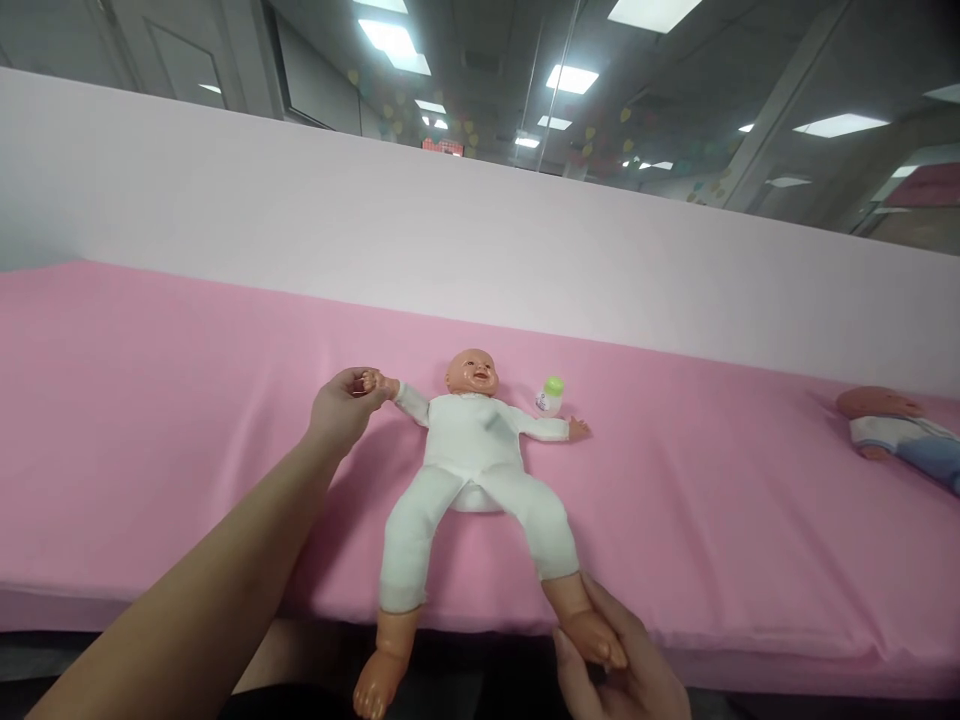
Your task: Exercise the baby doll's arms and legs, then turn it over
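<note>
Pink padded mat (150, 420) filled the frame. I had the baby doll (469, 450) on its back at centre, left hand (341, 408) pinching its wrist, right hand (619, 665) apparently wrapped round its foot, lower right. Looked light, rigid-limbed, soft suit; best held at limbs.

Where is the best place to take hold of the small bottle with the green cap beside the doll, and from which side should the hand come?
Probably grip the bottle around its white body, just below the green cap. It seems to stand upright on the pink mat, so come from above or from the right, where the mat is bare. The doll stretches an arm just in front of it, blocking a low approach.
</note>
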`<action>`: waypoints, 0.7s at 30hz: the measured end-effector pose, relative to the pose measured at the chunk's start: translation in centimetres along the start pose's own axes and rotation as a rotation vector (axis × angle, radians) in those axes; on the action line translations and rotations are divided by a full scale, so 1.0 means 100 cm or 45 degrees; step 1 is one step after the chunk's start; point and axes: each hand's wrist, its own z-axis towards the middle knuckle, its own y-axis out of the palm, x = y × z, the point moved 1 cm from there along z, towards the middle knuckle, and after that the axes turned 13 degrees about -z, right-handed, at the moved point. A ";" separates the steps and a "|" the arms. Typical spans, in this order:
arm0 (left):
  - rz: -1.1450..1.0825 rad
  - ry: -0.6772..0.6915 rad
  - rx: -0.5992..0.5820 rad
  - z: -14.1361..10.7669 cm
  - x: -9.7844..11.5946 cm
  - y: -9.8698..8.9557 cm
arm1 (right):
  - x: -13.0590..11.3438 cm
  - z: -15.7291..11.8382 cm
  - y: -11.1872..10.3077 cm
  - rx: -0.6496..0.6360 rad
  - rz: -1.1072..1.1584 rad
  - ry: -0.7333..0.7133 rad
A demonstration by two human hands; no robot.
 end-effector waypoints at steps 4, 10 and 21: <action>0.184 0.155 -0.148 -0.009 0.022 0.040 | -0.011 0.037 0.000 -0.036 -0.083 -0.230; 0.810 0.627 -0.567 -0.034 0.030 0.101 | -0.039 0.085 0.022 -0.006 -0.044 -0.316; 0.839 0.666 -0.691 -0.043 0.022 0.100 | -0.053 0.109 0.039 -0.132 -0.070 -0.340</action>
